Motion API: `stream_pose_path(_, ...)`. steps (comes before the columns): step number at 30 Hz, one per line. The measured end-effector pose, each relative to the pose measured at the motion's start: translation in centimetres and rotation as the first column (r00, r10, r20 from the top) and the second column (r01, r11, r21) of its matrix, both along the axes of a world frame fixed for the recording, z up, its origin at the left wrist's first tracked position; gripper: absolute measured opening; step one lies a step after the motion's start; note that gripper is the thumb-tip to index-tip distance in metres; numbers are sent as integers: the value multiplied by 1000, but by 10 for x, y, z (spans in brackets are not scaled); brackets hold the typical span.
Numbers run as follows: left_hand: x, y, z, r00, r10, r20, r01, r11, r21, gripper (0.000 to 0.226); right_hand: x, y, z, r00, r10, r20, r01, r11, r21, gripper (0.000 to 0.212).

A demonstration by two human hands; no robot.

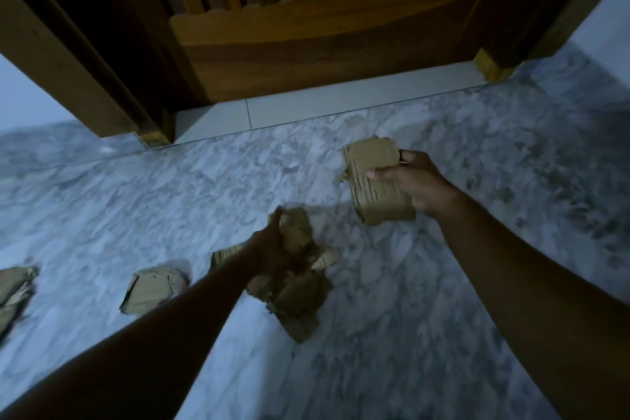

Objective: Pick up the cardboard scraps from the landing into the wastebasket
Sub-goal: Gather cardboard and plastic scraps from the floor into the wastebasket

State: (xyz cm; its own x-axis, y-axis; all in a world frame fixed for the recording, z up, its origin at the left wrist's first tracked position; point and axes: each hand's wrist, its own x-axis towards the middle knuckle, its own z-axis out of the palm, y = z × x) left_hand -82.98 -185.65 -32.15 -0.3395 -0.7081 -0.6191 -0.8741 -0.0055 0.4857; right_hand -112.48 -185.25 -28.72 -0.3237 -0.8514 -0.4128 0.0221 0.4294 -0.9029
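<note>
A home landing: marble-patterned floor [409, 334] before a slatted wooden door [317, 44] in its frame [68, 72].

Dim, bluish light, soft motion blur throughout, and wide-angle bending of the door frame [58, 54] at the edges.

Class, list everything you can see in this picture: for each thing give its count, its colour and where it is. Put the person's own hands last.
Cardboard scraps held in the right hand: one stack, tan, right of centre.
Cardboard scraps gripped by the left hand: a crumpled bunch, tan, centre; whether it is touching the floor cannot be told.
Loose scrap on floor: one, tan, left of centre.
Scraps at left edge: partly cut off, tan.
Floor: one, grey-white marbled.
Door: one, brown wood, top centre.
Door frame: brown, either side of the door.
Wastebasket: none in view.
Left hand: grips the bunch.
Right hand: holds the stack.
</note>
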Motion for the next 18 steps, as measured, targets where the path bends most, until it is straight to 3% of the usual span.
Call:
stream_pose_path(3, -3, 1, -10, 999, 19, 45, -16, 999, -47, 124, 10, 21, -8, 996, 88, -32, -88, 996, 18, 44)
stream_pose_path(8, -2, -4, -8, 998, 29, 60, -22, 994, -108, 84, 34, 50, -18, 992, 125, -20, -123, 989, 80, 52)
stream_pose_path(13, -1, 0, -7, 978, -4, 208, 43, 982, -184, 92, 37, 67, -29, 989, 142, -47, -139, 988, 72, 40)
stream_pose_path(18, -7, 8, -11, 983, -52, 178, 97, 963, -253, 68, 32, 74, -34, 992, 118, -53, -112, 989, 94, 47)
